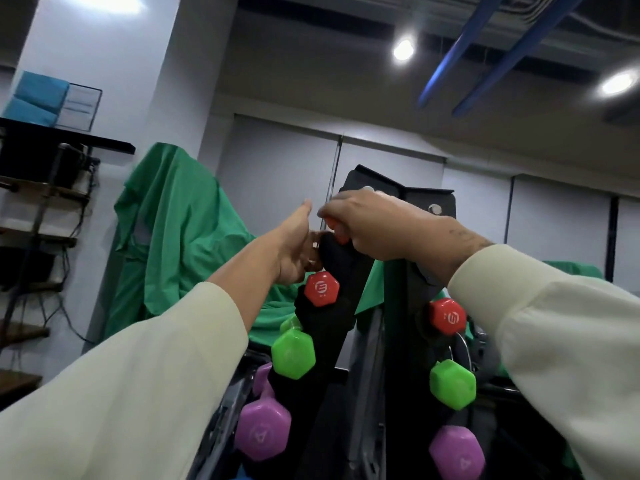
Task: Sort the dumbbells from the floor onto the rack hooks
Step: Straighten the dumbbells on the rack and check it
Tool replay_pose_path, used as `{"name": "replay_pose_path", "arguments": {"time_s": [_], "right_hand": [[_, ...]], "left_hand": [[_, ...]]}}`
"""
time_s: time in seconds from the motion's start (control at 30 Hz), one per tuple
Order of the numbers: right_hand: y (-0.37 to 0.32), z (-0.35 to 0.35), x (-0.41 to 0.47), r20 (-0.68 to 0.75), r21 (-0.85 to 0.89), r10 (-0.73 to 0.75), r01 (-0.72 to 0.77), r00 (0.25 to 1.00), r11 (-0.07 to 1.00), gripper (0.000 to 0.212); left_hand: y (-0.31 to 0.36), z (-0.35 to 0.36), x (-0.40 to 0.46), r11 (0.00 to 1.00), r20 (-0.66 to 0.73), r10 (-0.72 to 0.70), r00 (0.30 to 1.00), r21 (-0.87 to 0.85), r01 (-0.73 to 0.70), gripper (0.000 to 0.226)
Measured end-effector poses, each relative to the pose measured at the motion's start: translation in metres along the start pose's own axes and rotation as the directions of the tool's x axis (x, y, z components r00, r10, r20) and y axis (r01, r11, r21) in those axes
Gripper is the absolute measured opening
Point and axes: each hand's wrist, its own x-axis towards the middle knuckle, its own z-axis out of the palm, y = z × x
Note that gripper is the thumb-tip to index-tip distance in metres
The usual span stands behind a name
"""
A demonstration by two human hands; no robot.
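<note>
Near the top of the black rack (360,271), the right hand (374,230) grips an orange dumbbell (337,232), mostly hidden; the left hand (298,251) touches the rack's hook, fingers loosely curled. Red, green and purple dumbbells crowd the hooks below.

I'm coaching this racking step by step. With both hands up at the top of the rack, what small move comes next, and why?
Probably lower the red dumbbell in the right hand onto the top hook of the rack. The red, green and purple pairs below already hang there, and the left hand touches the rack right beside it.
</note>
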Motion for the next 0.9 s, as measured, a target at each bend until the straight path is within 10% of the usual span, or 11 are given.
{"name": "replay_pose_path", "arguments": {"time_s": [0.27, 0.47, 0.9], "right_hand": [[-0.023, 0.021, -0.009, -0.186, 0.002, 0.117, -0.118, 0.976, 0.993, 0.038], [-0.026, 0.032, -0.011, -0.211, 0.045, 0.197, -0.192, 0.957, 0.980, 0.035], [-0.023, 0.032, -0.014, -0.252, -0.037, 0.179, -0.194, 0.951, 0.980, 0.018]], "left_hand": [[0.008, -0.003, 0.004, 0.970, -0.219, 0.242, 0.945, 0.094, -0.226, 0.026], [-0.004, 0.000, 0.021, 0.912, -0.328, 0.408, 0.852, 0.178, -0.369, 0.022], [-0.015, 0.016, 0.028, 0.979, -0.163, 0.199, 0.966, -0.016, -0.204, 0.026]]}}
